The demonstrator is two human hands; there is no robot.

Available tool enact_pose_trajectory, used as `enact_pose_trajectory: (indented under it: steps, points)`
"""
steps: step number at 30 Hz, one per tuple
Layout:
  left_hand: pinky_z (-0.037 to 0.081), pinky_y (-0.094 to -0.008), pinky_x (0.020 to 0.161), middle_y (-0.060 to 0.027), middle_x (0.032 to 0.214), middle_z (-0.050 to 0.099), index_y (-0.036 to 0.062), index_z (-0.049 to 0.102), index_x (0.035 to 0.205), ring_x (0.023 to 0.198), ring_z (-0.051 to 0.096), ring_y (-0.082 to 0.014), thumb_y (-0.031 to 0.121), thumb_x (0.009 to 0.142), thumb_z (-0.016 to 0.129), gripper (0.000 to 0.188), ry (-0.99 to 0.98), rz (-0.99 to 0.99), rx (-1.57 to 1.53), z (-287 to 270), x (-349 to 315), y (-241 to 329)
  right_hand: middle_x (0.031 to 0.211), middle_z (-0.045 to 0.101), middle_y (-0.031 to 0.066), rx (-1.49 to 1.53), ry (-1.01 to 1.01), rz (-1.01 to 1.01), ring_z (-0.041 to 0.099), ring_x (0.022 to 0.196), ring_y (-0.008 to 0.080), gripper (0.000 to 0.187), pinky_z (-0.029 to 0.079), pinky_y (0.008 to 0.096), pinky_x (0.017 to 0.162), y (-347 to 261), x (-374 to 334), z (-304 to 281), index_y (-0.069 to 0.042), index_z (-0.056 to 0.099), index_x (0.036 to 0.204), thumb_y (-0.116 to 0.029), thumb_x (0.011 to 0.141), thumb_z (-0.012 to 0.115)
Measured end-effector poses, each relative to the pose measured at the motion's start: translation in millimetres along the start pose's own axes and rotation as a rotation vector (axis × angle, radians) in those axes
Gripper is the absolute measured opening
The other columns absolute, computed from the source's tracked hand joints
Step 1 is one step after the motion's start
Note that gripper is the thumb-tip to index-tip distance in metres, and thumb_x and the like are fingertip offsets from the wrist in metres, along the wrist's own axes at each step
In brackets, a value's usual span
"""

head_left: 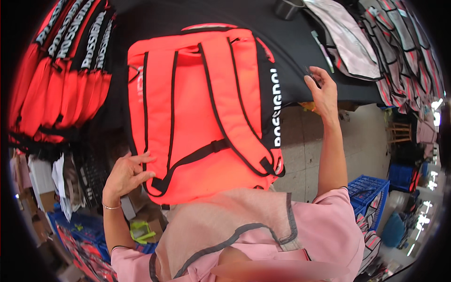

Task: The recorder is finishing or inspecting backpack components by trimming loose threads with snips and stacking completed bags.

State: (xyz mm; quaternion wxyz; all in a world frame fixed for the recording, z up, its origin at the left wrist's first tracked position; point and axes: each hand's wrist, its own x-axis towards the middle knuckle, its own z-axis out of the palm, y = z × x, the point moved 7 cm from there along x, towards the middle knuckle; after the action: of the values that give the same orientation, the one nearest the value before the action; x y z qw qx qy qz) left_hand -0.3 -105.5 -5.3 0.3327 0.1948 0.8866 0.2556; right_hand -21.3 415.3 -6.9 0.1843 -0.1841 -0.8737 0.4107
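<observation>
A bright orange-red backpack (pixel 192 113) lies on the black-covered table with its two padded shoulder straps facing up. Black piping edges the straps, and a black webbing strap (pixel 199 156) crosses the lower part. My left hand (pixel 126 175) rests at the bag's lower left edge, thumb and fingers apart and touching the orange fabric. Right of the bag, my right hand (pixel 324 91) is raised over the table's edge, apart from the backpack. Its thumb and fingers pinch a small dark, thin tool, perhaps thread snips, mostly hidden by the fingers.
Orange-and-black bags (pixel 70 70) stand in a row at the left. Pale pink-grey bag pieces (pixel 345 40) and a stack of grey ones (pixel 399 51) lie at the right, beside a pen (pixel 323 51) and a dark cup (pixel 287 9). A blue crate (pixel 369 188) sits at lower right.
</observation>
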Motion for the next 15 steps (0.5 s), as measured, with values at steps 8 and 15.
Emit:
enact_pose_trajectory:
  steps: [8, 15]
  points:
    - [0.044, -0.0428, 0.095, -0.0099, 0.086, 0.073, 0.0033, 0.059, 0.053, 0.085, 0.068, -0.026, 0.03, 0.064, 0.084, 0.039, -0.147, 0.019, 0.268, -8.6, 37.4, 21.4, 0.113, 0.065, 0.0213, -0.265, 0.04, -0.092, 0.064, 0.105, 0.0346, 0.043, 0.049, 0.0396, 0.093, 32.4, 85.8, 25.0, -0.001, 0.061, 0.122, -0.023, 0.086, 0.069]
    - [0.05, -0.0417, 0.084, -0.0143, 0.098, 0.071, 0.0023, 0.071, 0.084, 0.094, 0.067, -0.0323, 0.018, 0.072, 0.08, 0.022, 0.308, 0.313, 0.1, -62.1, 57.7, 91.0, 0.102, 0.064, 0.0177, -1.036, 0.229, -0.098, 0.065, 0.094, 0.0348, 0.015, 0.056, 0.0427, 0.078, 75.9, 145.0, -11.3, -0.001, 0.061, 0.1, -0.01, 0.091, 0.054]
